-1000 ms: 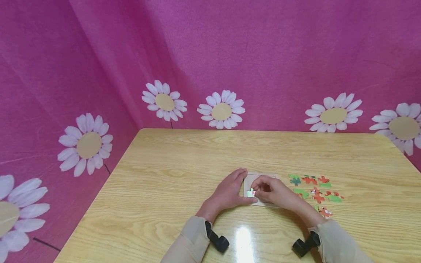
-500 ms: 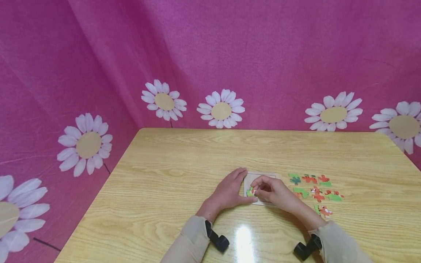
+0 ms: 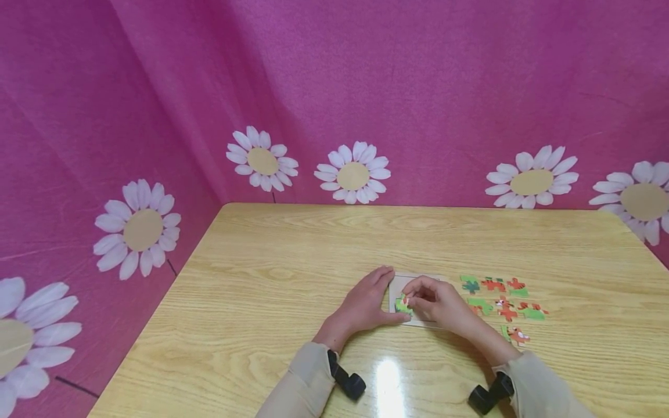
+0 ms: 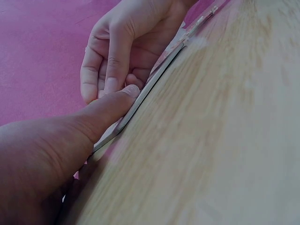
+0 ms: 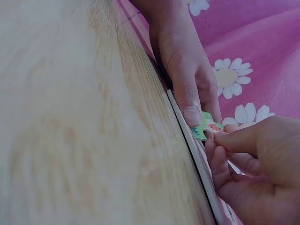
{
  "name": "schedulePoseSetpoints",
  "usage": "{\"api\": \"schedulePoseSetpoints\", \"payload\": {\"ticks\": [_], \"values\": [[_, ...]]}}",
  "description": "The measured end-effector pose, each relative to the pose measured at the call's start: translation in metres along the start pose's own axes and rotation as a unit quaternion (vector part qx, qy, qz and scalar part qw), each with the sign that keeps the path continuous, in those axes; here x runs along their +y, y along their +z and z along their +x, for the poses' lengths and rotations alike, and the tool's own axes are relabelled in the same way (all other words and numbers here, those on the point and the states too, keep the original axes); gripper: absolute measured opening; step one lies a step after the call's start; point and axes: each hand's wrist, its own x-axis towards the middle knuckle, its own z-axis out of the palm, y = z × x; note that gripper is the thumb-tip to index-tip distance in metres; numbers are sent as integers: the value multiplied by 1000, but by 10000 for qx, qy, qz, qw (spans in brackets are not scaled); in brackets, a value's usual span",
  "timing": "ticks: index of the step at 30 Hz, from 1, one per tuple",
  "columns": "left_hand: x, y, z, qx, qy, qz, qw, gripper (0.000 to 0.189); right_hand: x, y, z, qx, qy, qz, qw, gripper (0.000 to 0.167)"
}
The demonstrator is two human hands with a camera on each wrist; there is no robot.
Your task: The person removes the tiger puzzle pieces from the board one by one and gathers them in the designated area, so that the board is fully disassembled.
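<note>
My right hand [image 3: 445,306] pinches a green jigsaw piece [image 3: 402,305] with a red and white patch between thumb and fingertips. The piece is over the left part of a pale puzzle board [image 3: 399,283], and in the right wrist view this puzzle piece [image 5: 201,124] looks tilted. Along the board's left side lies my left hand [image 3: 364,301], fingers extended to the far left corner. Its straight thumb [image 4: 110,110] rests at the near edge, beside the piece. The right fingers hide part of the piece and much of the board.
Several loose jigsaw pieces [image 3: 506,311], orange and green, lie in rough rows to the right of the board. Everything is on a wood-grain table [image 3: 292,249]. A pink curtain [image 3: 434,93] with white daisies hangs behind and at the left.
The puzzle piece has turned and tilted in my right fingers, showing more green, and has shifted slightly right. My left hand keeps its place at the board.
</note>
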Motion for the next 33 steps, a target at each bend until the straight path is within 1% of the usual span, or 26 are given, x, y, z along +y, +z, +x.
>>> {"api": "schedulePoseSetpoints", "payload": {"ticks": [3, 11, 15, 23, 33], "values": [[1, -1, 0, -22, -22, -53, 10000, 94, 1, -2, 0, 110, 107, 36, 9999, 11], [3, -3, -1, -60, -110, -124, 9998, 94, 1, -9, -5, 239, 227, 77, 9994, 12], [4, -3, -1, -90, -151, -123, 9998, 95, 1, -13, -9, 310, 212, 80, 9993, 12], [4, -2, -1, -63, -118, -83, 9999, 94, 5, -16, -15, 377, 285, -7, 9989, 11], [4, -2, -1, -86, -157, -91, 9998, 94, 5, -25, -25, 445, 346, -161, 9983, 10]]}}
